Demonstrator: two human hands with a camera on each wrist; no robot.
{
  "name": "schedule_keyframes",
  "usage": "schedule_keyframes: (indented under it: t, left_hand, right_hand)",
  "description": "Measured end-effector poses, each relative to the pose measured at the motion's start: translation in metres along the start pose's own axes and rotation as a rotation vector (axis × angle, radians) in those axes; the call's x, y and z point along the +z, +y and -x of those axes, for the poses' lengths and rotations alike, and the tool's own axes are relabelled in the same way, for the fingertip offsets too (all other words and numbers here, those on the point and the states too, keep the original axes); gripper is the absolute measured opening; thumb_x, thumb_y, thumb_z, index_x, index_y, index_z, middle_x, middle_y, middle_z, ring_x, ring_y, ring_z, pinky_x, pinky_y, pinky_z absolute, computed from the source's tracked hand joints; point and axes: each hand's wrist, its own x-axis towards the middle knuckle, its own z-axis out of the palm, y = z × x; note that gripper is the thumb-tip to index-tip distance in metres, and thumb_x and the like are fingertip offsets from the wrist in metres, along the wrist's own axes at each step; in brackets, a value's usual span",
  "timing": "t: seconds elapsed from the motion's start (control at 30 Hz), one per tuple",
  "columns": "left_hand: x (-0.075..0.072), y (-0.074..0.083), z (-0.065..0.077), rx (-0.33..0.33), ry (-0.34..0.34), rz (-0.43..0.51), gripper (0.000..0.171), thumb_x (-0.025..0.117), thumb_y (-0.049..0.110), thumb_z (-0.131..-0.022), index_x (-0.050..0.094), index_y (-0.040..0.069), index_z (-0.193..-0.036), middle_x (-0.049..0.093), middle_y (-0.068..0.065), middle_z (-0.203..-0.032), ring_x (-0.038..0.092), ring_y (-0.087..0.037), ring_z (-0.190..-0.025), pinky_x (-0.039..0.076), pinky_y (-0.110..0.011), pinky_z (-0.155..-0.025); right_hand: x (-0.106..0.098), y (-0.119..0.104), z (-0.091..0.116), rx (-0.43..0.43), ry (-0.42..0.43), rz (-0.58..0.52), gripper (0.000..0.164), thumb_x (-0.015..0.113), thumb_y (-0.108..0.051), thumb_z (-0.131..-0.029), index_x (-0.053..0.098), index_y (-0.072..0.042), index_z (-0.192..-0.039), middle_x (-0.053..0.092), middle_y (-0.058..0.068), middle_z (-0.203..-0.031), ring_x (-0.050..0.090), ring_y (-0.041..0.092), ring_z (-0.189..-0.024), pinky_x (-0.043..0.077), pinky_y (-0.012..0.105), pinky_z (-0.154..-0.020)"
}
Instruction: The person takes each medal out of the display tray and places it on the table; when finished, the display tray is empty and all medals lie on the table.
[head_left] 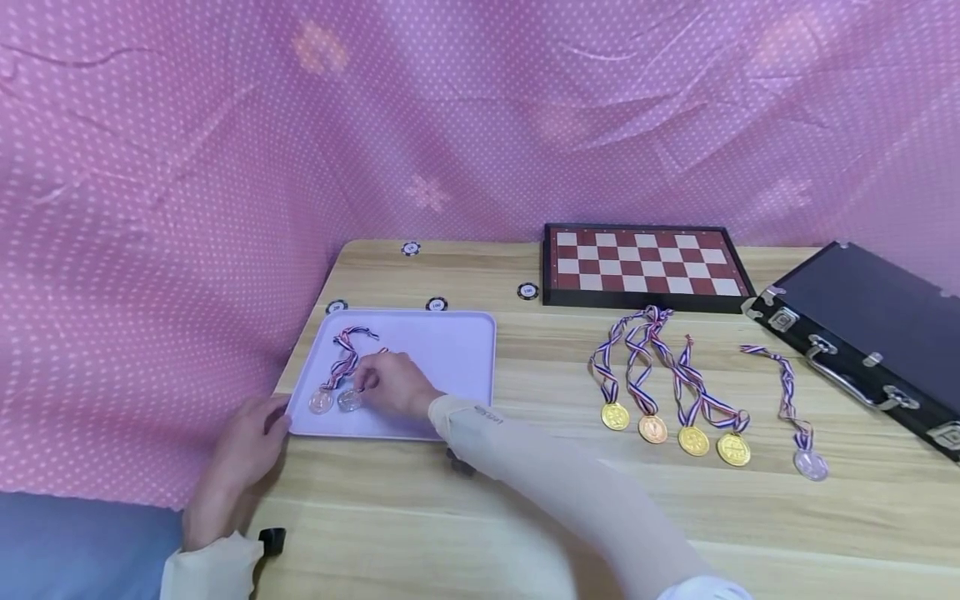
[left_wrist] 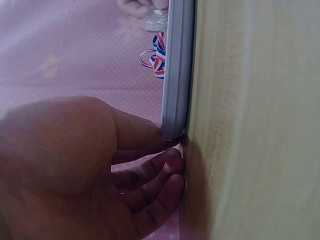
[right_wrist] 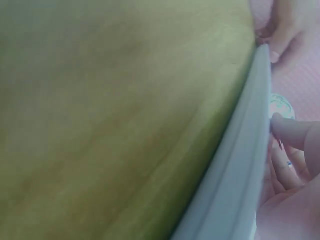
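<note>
A pale lavender tray (head_left: 457,350) lies on the left of the wooden table. At its near left corner my left hand (head_left: 251,442) grips the rim, with the thumb (left_wrist: 140,132) against the edge in the left wrist view. Over the tray, my right hand (head_left: 396,383) pinches a silver medal (head_left: 348,401) by its side, low against the tray floor. Most of that medal's ribbon is hidden under the hand. Just to the left lies another silver medal (head_left: 321,402), its striped ribbon (head_left: 345,362) stretching toward the far side.
Right of the tray lie several gold-toned medals (head_left: 693,441) with tangled ribbons, then a separate silver medal (head_left: 811,465). Behind them sits a checkered board (head_left: 645,262), and a black case (head_left: 870,333) stands at the right. Poker chips (head_left: 527,291) are scattered behind the tray.
</note>
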Motion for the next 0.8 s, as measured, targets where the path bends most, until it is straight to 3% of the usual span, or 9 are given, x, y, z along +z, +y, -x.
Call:
schedule_keyframes:
  t: [0.23, 0.4, 0.5, 0.6, 0.7, 0.8]
  left_hand:
    - [0.001, 0.004, 0.002, 0.003, -0.021, 0.0, 0.043, 0.047, 0.011, -0.099, 0.046, -0.007, -0.138, 0.045, -0.034, -0.136, 0.044, -0.052, -0.123, 0.035, -0.069, -0.102]
    - [0.002, 0.004, 0.003, 0.027, 0.001, -0.004, 0.042, 0.048, 0.009, -0.098, 0.048, -0.008, -0.136, 0.047, -0.035, -0.133, 0.045, -0.052, -0.121, 0.035, -0.069, -0.102]
    - [0.003, 0.004, 0.003, 0.022, 0.002, -0.004, 0.042, 0.048, 0.01, -0.098, 0.048, -0.008, -0.136, 0.047, -0.035, -0.133, 0.045, -0.053, -0.121, 0.035, -0.069, -0.102]
    - [0.003, 0.003, 0.003, 0.011, 0.0, -0.008, 0.042, 0.047, 0.011, -0.099, 0.048, -0.008, -0.136, 0.047, -0.035, -0.133, 0.045, -0.053, -0.121, 0.036, -0.068, -0.101]
    - [0.002, 0.003, 0.003, -0.005, -0.006, -0.013, 0.042, 0.047, 0.011, -0.099, 0.047, -0.008, -0.137, 0.046, -0.035, -0.133, 0.044, -0.053, -0.121, 0.035, -0.069, -0.101]
    - [0.001, 0.003, 0.003, -0.007, -0.008, -0.025, 0.043, 0.046, 0.011, -0.099, 0.046, -0.008, -0.137, 0.045, -0.035, -0.134, 0.043, -0.054, -0.122, 0.034, -0.069, -0.102]
  right_hand:
    - [-0.018, 0.009, 0.011, 0.038, 0.036, -0.19, 0.015, 0.074, -0.011, -0.083, 0.078, -0.017, -0.096, 0.076, -0.006, -0.097, 0.06, -0.003, -0.081, 0.049, 0.01, -0.073]
    - [-0.05, 0.015, 0.023, 0.14, -0.003, -0.38, 0.015, 0.075, -0.013, -0.084, 0.078, -0.018, -0.097, 0.077, -0.004, -0.096, 0.07, 0.017, -0.083, 0.061, 0.029, -0.074]
    - [-0.087, 0.011, 0.033, 0.212, -0.027, -0.447, 0.015, 0.073, -0.016, -0.086, 0.077, -0.022, -0.098, 0.076, -0.004, -0.094, 0.071, 0.028, -0.091, 0.061, 0.04, -0.08]
    - [-0.137, 0.001, 0.042, 0.24, -0.023, -0.43, 0.015, 0.071, -0.022, -0.088, 0.075, -0.027, -0.101, 0.074, -0.004, -0.097, 0.068, 0.027, -0.098, 0.059, 0.038, -0.086]
    - [-0.19, -0.012, 0.051, 0.232, 0.033, -0.376, 0.018, 0.071, -0.026, -0.088, 0.073, -0.026, -0.105, 0.073, -0.002, -0.098, 0.065, 0.023, -0.097, 0.058, 0.032, -0.083]
    - [-0.238, -0.025, 0.062, 0.188, 0.143, -0.313, 0.02, 0.071, -0.023, -0.088, 0.073, -0.021, -0.108, 0.073, 0.0, -0.099, 0.064, 0.021, -0.091, 0.058, 0.029, -0.077]
